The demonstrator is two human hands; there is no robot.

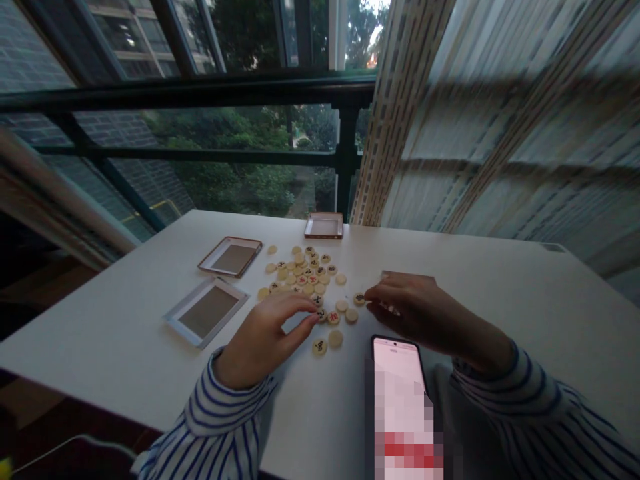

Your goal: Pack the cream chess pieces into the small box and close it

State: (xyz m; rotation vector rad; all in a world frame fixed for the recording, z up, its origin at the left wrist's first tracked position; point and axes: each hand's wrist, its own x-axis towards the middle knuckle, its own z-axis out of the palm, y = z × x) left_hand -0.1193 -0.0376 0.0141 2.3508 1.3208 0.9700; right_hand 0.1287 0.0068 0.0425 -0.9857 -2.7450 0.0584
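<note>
I have the left hand and right hand half-curled low at loose discs, seemingly for fine control, grips unclear.

Hands at scattered round pieces on white table; phone nearby; two shallow trays at left.

I can't firmly read any word, brand or number from here. What lettering there is sits on the round xiangqi pieces mid-frame, one Chinese character apiece on those lying face up. Most are black, like the one on the nearest disc, below centre; a red one marks another disc just above it, and two more red ones show in the cluster. All are too small to name. The phone's screen, lower right, is largely pixelated, its faint top line illegible.
</note>
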